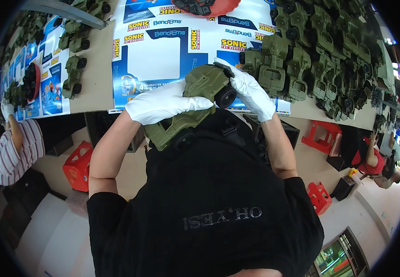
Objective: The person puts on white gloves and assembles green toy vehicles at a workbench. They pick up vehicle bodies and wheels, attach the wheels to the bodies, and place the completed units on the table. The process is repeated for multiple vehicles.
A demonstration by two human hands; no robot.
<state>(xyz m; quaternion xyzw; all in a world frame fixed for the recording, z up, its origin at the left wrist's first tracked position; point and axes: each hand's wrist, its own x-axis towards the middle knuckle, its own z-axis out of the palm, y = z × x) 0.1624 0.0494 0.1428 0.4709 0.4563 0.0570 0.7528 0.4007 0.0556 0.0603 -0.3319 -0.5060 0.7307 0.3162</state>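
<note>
Tilted in front of my chest, just past the table's near edge, is an olive-green toy military truck with black wheels. My left hand, in a white glove, wraps its body from the left, with fingers lying across the middle. At the truck's right end my gloved right hand closes around the front, beside a black wheel. A dark piece sits under the right fingertips; whether it is loose or fixed to the truck I cannot tell.
Printed blue-and-white sheets cover the table. Rows of similar green trucks crowd the right side, and several stand at left. A red tray with black parts lies at the far edge. Red stools stand below; a person in stripes works at left.
</note>
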